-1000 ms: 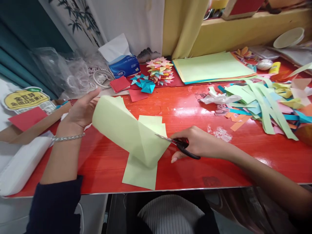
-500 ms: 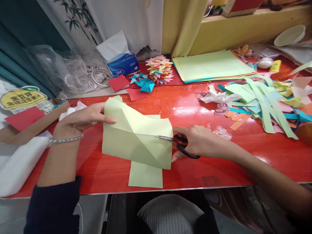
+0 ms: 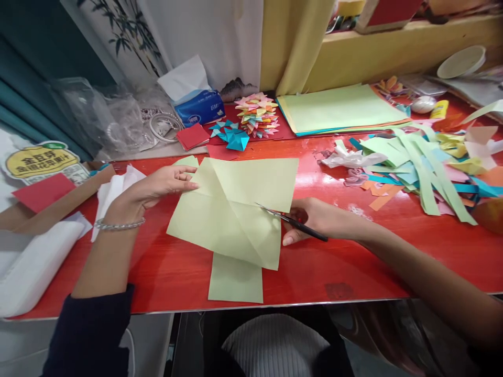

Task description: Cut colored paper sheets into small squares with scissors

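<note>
A pale green paper sheet (image 3: pixel 220 209) with crossing creases is raised over the red table, a slit running in from its right edge. My left hand (image 3: pixel 161 186) pinches its upper left edge between thumb and fingers. In my right hand (image 3: pixel 310 217) is a pair of black-handled scissors (image 3: pixel 296 223), the blades lying in the slit near the sheet's right-hand crease. Under the sheet lies another pale green piece (image 3: pixel 236 280), its lower part showing near the table's front edge.
Colourful paper strips (image 3: pixel 424 167) pile up at the right. At the back stand a blue tissue pack (image 3: pixel 200 107), a folded-paper stack (image 3: pixel 257 115) and large green sheets (image 3: pixel 334 110). White tissue (image 3: pixel 39 262) lies left.
The slit has opened and lengthened, with the sheet's upper right flap now lifted apart from the lower part. The scissors have tilted and moved slightly further in; my left hand has shifted right.
</note>
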